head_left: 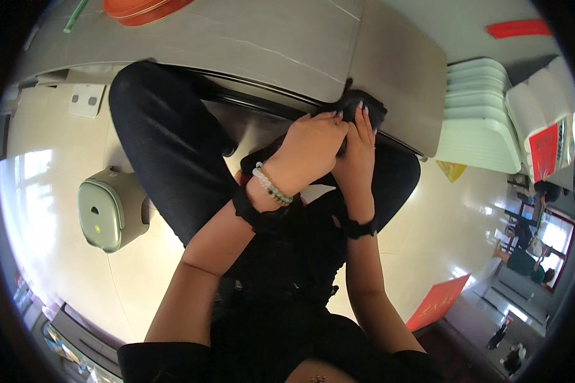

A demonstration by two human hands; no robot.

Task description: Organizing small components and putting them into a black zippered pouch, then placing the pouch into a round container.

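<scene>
Gray table (255, 32) — left hand (314, 143) curled, right hand (358, 150) straight-fingered — both gripping a black item (377, 110).

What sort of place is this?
Probably a home, perhaps a living or dining area, though a small shop isn't ruled out. A grey table with pale veining, a green lidded bin and shiny pale floor tiles suggest it.

On your right, red label (543, 152) on white pack (535, 96): dark print, too small to read. Lower right, red panel (437, 302): faint marks, blurred. You have no legible text.
</scene>
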